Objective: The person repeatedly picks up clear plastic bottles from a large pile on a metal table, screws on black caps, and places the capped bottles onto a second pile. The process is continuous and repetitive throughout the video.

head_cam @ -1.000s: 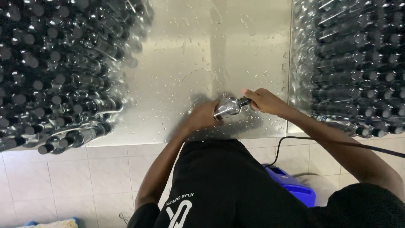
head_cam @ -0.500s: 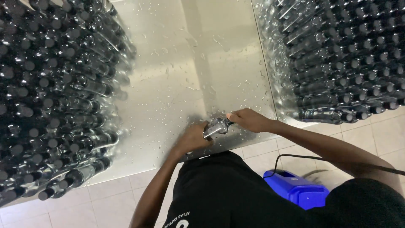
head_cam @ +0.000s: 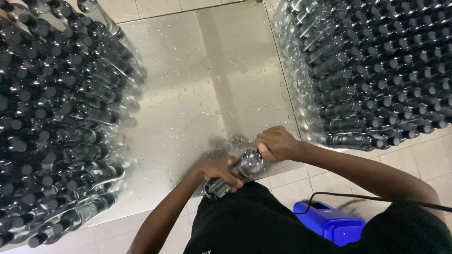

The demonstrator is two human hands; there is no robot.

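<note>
Since a second ago, I see both hands drawn nearer the desk (head_cam: 197,70) edge: left hand (head_cam: 217,170) and right hand (head_cam: 275,142) still grasping one clear bottle (head_cam: 238,173).

Person seen from above, wearing a black short-sleeved shirt (head_cam: 245,221) with small white lettering at the lower hem. Both forearms are bare. No gloves, watch or rings show on the left hand (head_cam: 219,170) or right hand (head_cam: 277,143).

floor: pale square tiles (head_cam: 423,160) | furniture: wet steel table (head_cam: 188,94) | light: soft glare on the metal
</note>
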